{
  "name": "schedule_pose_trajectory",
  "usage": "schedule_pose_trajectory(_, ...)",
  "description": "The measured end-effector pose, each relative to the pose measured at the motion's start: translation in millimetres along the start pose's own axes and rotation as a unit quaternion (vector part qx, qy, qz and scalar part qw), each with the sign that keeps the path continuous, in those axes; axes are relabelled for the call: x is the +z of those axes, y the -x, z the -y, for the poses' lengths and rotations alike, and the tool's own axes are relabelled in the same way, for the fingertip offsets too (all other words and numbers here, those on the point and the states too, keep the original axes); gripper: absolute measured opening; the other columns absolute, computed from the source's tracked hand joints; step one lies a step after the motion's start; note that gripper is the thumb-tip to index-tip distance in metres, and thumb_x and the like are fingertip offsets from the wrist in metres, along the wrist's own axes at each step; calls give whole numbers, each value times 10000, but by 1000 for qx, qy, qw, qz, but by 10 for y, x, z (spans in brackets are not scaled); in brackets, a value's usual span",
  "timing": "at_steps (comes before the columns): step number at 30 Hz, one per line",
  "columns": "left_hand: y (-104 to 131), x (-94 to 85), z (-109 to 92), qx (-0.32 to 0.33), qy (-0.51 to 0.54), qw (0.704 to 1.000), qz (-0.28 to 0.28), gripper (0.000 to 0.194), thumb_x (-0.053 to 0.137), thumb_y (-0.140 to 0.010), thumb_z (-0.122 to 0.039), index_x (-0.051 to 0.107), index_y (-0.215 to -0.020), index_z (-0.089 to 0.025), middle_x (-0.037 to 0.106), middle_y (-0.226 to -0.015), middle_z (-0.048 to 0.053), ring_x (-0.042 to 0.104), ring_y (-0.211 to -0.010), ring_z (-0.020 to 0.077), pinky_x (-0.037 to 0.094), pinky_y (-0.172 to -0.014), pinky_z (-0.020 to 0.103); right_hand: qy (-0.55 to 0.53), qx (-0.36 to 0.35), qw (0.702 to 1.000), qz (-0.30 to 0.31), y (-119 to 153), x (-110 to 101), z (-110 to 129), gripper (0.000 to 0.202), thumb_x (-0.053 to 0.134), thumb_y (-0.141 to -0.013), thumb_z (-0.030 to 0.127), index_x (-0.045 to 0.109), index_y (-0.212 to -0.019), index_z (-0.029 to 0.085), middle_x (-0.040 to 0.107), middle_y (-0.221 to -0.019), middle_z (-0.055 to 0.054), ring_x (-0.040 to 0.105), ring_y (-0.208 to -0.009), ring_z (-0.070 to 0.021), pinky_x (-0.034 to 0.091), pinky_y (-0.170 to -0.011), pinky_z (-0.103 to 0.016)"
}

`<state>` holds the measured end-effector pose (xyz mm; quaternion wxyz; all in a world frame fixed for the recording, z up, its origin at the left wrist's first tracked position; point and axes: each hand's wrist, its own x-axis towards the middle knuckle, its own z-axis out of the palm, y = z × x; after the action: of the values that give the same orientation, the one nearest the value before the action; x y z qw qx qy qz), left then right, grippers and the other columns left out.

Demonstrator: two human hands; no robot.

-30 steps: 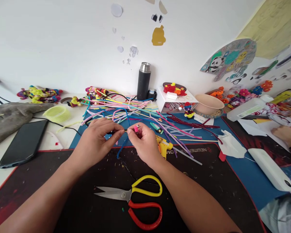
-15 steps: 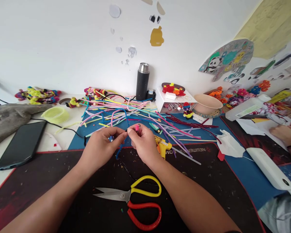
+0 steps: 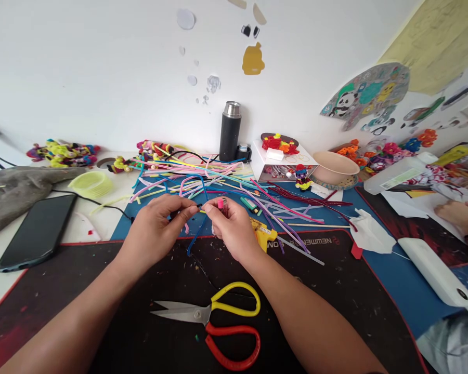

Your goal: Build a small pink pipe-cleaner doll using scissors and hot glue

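Note:
My left hand [image 3: 154, 228] is closed in a pinch, with a short black piece [image 3: 199, 206] that looks like pipe cleaner at its fingertips. Close beside it, my right hand [image 3: 236, 228] is closed around a small piece with a pink end [image 3: 220, 203]; its fingers hide most of it. A blue pipe cleaner [image 3: 195, 241] hangs down behind and between the hands. Nearer to me, scissors [image 3: 203, 314] with one yellow and one red handle lie partly open on the dark mat [image 3: 148, 343]. A yellow glue gun [image 3: 264, 236] lies just right of my right hand.
Loose pipe cleaners [image 3: 187, 174] spread behind my hands. At the back stand a black flask [image 3: 230, 135], a white box [image 3: 265, 162] and a beige bowl [image 3: 335, 167]. A phone [image 3: 37, 231] lies left. Another person's hand [image 3: 458, 215] and a white power bank [image 3: 437, 270] are right.
My left hand has drawn slightly left from my right fingertips, opening a small gap where the black piece shows. My right hand stays almost in place.

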<state>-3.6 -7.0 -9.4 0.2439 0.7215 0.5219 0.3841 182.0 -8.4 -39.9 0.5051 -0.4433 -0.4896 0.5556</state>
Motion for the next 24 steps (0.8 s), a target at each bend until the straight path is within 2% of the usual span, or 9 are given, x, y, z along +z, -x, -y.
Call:
schedule_pose_trajectory(4,-11,-42,13,24,-29,999,10,271,623,-1007,-429,806,-932,-245,783,-894,21,681,-848,227,474,-810,330,25,-7,1000,5,20,0,40,364,751,-931,580,706,-944,219,476,-648,70,435,-552,-127,367,-550,-281)
schedule_pose_trajectory(10,-39,-82,-46,44,-42,998,34,301,586,-1006,-410,743,-821,-232,720,-784,15,635,-765,215,448,-745,330,40,-20,999,3,25,-4,66,325,735,-941,544,692,-924,222,517,-703,49,488,-588,-138,386,-575,-290)
schedule_pose_trajectory(17,-45,-101,-59,42,-53,996,54,341,582,-1009,-422,698,-746,-241,698,-759,11,615,-768,218,430,-745,335,64,-28,998,12,26,-7,55,292,720,-942,512,684,-916,224,501,-669,60,467,-580,-138,380,-584,-290)
schedule_pose_trajectory(24,-38,-118,-60,35,-54,996,62,348,580,-1011,-447,696,-756,-241,710,-762,11,617,-776,223,426,-754,339,89,-26,995,21,16,-13,54,281,708,-937,498,693,-914,218,520,-687,52,463,-616,-143,376,-601,-289)
